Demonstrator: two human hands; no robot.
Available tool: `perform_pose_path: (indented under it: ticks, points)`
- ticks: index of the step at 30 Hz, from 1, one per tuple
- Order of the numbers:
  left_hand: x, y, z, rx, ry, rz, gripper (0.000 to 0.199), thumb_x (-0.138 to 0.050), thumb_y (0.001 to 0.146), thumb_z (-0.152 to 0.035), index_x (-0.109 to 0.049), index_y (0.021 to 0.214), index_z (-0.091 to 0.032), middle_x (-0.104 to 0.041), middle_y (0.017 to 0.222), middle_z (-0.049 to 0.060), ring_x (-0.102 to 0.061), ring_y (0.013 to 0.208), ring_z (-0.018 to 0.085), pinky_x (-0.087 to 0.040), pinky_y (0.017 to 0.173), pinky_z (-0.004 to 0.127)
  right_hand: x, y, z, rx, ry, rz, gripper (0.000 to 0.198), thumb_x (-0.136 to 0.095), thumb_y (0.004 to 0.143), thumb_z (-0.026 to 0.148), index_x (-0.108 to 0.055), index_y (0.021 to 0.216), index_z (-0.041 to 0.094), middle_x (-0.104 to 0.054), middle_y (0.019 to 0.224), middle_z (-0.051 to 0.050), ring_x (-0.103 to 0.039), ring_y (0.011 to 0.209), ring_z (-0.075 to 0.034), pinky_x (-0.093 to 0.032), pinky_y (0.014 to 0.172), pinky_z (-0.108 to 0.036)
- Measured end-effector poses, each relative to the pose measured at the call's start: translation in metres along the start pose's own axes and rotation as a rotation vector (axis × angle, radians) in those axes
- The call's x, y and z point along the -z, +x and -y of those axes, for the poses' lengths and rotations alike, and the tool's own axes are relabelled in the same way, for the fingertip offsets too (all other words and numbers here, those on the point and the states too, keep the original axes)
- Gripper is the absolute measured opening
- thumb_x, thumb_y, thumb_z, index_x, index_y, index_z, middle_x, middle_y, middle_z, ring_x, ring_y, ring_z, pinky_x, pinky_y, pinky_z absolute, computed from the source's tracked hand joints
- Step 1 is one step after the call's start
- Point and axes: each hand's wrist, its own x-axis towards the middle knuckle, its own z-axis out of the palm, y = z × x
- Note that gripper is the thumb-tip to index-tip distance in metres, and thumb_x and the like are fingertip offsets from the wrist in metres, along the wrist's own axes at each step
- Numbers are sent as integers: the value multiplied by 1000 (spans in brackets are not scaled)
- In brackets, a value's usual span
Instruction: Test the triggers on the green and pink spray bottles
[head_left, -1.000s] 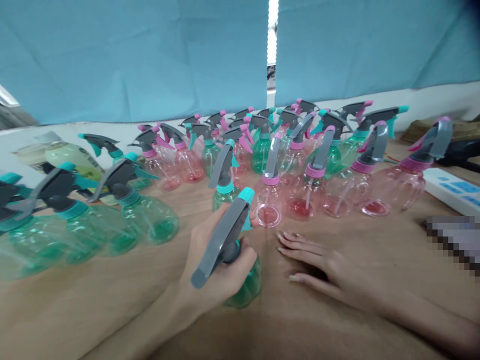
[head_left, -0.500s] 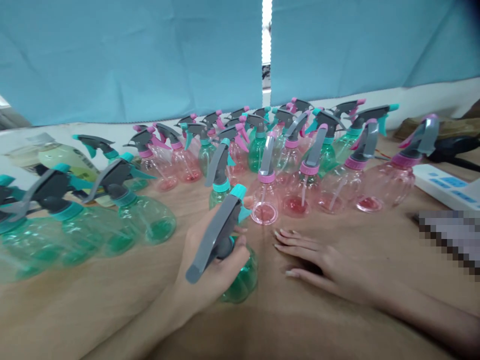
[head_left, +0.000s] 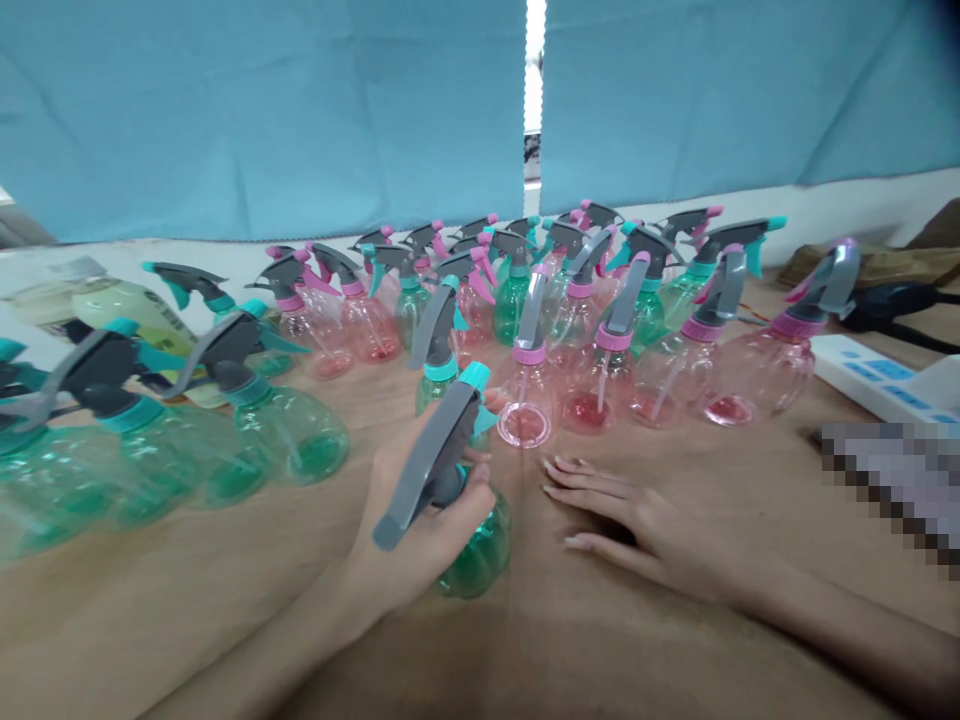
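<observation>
My left hand (head_left: 420, 500) is closed round the neck of a green spray bottle (head_left: 480, 555) with a grey and turquoise trigger head. The bottle stands near the middle of the table, its head leaning up over the back of the hand. My right hand (head_left: 637, 520) rests on the tabletop to the right, fingers spread and holding nothing. Just beyond the hands, a pink spray bottle (head_left: 524, 385) stands with its clear base facing me. Behind my left fingers, another green spray bottle (head_left: 439, 372) is partly hidden.
Several green spray bottles (head_left: 300, 430) line the left side of the wooden table (head_left: 570, 650). Pink spray bottles (head_left: 769, 370) stand at the right, with mixed ones behind. A white power strip (head_left: 874, 378) and a pixelated dark object (head_left: 892, 480) lie far right. A blue cloth (head_left: 300, 120) hangs behind.
The view has shifted slightly, so things on the right appear a little further left. Both hands keep nearly the same pose, the left still round the green spray bottle.
</observation>
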Motion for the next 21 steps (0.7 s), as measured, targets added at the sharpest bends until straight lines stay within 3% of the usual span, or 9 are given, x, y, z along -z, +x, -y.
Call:
perform_pose_path:
  ticks: [3, 7, 16, 21]
  points:
    - [-1, 1, 0, 0, 7, 24, 15, -50, 75, -23, -60, 87, -25, -69, 77, -1, -68, 68, 18, -57, 61, 28, -1, 0, -2, 6, 1, 5, 54, -51, 96, 46, -41, 146, 26, -39, 152, -4, -32, 142, -24, -29, 116, -47]
    - [-2, 1, 1, -19, -41, 22, 26, -50, 75, -20, -62, 97, -24, -70, 87, 0, -68, 76, 17, -57, 71, 30, -3, 0, -3, 18, 3, -8, 53, -51, 96, 45, -42, 145, 26, -40, 152, -4, -32, 142, -24, -29, 116, -47]
    - [-1, 1, 0, 25, -61, 37, 32, -52, 72, -20, -62, 102, -23, -64, 76, -1, -65, 67, 16, -54, 60, 27, -2, -1, -3, 11, -11, -13, 55, -52, 96, 45, -40, 146, 27, -39, 152, -5, -35, 140, -25, -30, 115, -49]
    - [-2, 1, 3, 2, -97, 36, 40, -52, 72, -18, -58, 111, -22, -67, 94, 2, -66, 73, 16, -56, 70, 29, 0, 0, -1, 27, 3, -24, 55, -53, 95, 44, -40, 146, 28, -41, 151, -4, -35, 140, -25, -31, 115, -49]
